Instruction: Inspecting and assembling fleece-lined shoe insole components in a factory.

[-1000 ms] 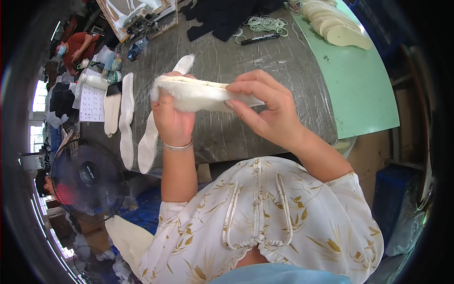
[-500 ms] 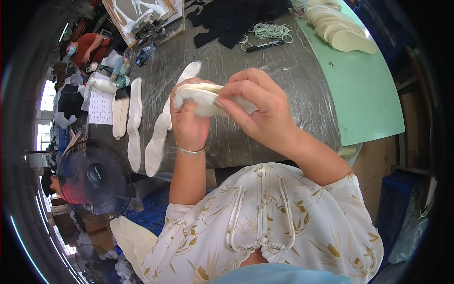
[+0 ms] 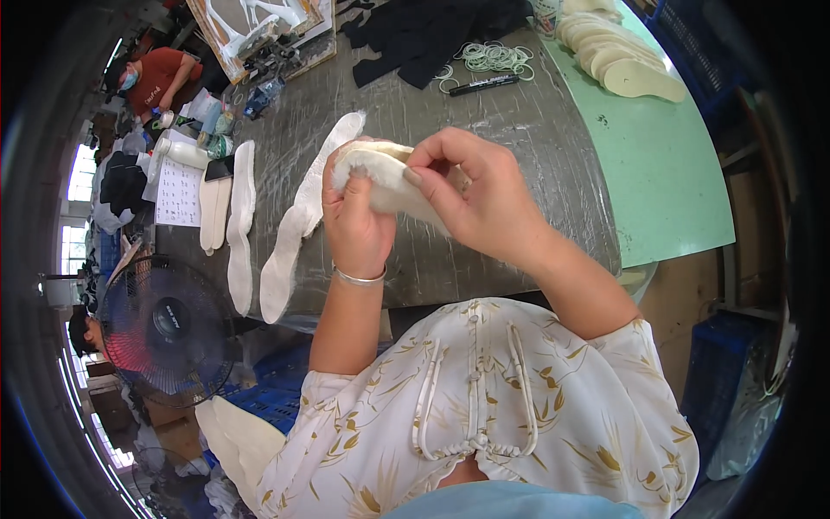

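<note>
A pale, fuzzy-edged insole (image 3: 393, 183) is held above the dark table between both my hands. My left hand (image 3: 361, 216) wraps round its left end, with the thumb pressed on the near face. At the right side of the insole, my right hand (image 3: 475, 190) pinches the upper edge between thumb and fingers. A cream layer shows along the top edge, slightly parted from the fluffy white one. To the left of my left hand, fleecy white insoles (image 3: 290, 255) lie end to end on the table. Another white insole strip (image 3: 242, 229) lies farther left.
On the green board (image 3: 657, 190) at right lies a fanned row of cream insoles (image 3: 644, 80). Rubber bands (image 3: 494, 57), a black marker (image 3: 484, 86) and black cloth (image 3: 432, 35) lie at the back. A fan (image 3: 169, 324) stands at left; a co-worker (image 3: 164, 82) is at far left.
Both hands have shifted slightly; the left has moved a little right. The held insole's right part now tilts more downward. My grip stays on it. The co-worker at far left has moved.
</note>
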Demonstrator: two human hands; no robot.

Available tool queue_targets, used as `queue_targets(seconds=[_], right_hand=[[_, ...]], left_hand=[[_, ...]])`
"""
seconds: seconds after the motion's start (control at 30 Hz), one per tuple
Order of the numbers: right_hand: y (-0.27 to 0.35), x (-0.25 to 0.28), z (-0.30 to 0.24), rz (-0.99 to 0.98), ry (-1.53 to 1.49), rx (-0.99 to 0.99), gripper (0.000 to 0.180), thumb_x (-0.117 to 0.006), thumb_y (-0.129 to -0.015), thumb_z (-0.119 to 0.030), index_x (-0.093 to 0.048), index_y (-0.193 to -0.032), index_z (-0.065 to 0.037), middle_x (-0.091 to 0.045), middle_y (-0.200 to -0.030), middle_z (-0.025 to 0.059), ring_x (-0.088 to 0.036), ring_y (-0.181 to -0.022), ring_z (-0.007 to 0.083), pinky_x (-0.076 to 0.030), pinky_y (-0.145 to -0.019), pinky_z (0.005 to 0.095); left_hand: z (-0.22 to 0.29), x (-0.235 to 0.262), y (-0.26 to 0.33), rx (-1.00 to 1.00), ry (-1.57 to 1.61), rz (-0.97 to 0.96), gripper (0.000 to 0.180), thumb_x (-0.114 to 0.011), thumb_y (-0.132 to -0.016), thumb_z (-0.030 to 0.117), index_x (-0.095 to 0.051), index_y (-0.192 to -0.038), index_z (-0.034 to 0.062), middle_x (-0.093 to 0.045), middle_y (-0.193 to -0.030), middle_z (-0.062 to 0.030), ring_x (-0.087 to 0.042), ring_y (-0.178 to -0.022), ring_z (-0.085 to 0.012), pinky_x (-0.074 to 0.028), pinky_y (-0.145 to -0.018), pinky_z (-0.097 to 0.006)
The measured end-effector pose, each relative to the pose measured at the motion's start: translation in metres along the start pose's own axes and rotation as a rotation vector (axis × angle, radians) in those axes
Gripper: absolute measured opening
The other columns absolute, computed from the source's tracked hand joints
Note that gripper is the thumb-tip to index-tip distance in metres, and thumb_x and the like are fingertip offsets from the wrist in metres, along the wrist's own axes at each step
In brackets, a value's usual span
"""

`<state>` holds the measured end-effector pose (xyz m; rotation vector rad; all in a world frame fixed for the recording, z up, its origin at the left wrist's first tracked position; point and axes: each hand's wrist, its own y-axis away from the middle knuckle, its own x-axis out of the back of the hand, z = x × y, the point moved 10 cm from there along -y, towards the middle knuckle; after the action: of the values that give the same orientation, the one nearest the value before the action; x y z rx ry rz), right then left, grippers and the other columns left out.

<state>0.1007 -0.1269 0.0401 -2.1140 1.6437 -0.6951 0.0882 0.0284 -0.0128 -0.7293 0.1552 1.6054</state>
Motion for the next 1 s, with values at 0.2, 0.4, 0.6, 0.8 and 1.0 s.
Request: queue_targets(seconds=[0.2,0.4,0.6,0.8,1.0], right_hand=[[-0.006,0.003,0.001,-0.006,0.089,-0.009,0.007,-0.068,-0.083,-0.007,-0.066,-0.084,-0.001,-0.064,-0.076,0.0119,-0.064,-0.066,0.0273,-0.051,-0.06,0.0354],[-0.008,0.006,-0.001,0.052,0.104,0.012,0.006,-0.069,-0.081,-0.008,-0.067,-0.081,-0.002,-0.064,-0.075,0.0119,-0.064,-0.066,0.028,-0.051,-0.06,0.0366],[-0.008,0.0,-0.004,-0.004,0.06,0.052,0.009,-0.071,-0.081,-0.009,-0.066,-0.082,-0.001,-0.066,-0.076,0.0109,-0.066,-0.066,0.0238,-0.054,-0.06,0.0328],[-0.005,-0.001,0.009,-0.055,0.065,-0.019,0.015,-0.075,-0.081,-0.011,-0.066,-0.087,0.0,-0.066,-0.075,0.0084,-0.065,-0.067,0.0164,-0.053,-0.062,0.0273],[-0.001,0.016,0.08,0.006,-0.526,-0.495,0.011,-0.068,-0.091,-0.013,-0.065,-0.093,-0.002,-0.067,-0.085,0.0014,-0.061,-0.075,0.0071,-0.05,-0.069,0.023]], left_hand=[[0.001,-0.007,0.0,-0.018,0.035,-0.059,0.022,-0.051,-0.1,0.009,-0.055,-0.119,0.0003,-0.061,-0.116,-0.0132,-0.06,-0.106,-0.022,-0.049,-0.095,-0.037],[0.0,-0.005,0.002,-0.013,0.054,-0.016,0.028,-0.06,-0.096,0.013,-0.055,-0.119,-0.0005,-0.061,-0.116,-0.0128,-0.061,-0.105,-0.0218,-0.049,-0.095,-0.037],[-0.003,0.007,0.004,0.026,-0.028,0.13,0.025,-0.064,-0.094,0.012,-0.057,-0.116,0.001,-0.064,-0.108,-0.0087,-0.062,-0.099,-0.0172,-0.051,-0.089,-0.032],[0.001,-0.005,0.002,0.033,-0.11,0.092,0.029,-0.063,-0.095,0.01,-0.056,-0.121,0.0009,-0.063,-0.112,-0.0087,-0.062,-0.102,-0.0167,-0.05,-0.091,-0.032],[-0.007,-0.042,0.008,0.086,0.106,-0.256,0.064,-0.05,-0.084,-0.007,-0.034,-0.146,-0.0045,-0.048,-0.141,-0.0143,-0.049,-0.129,-0.0217,-0.037,-0.11,-0.037]])
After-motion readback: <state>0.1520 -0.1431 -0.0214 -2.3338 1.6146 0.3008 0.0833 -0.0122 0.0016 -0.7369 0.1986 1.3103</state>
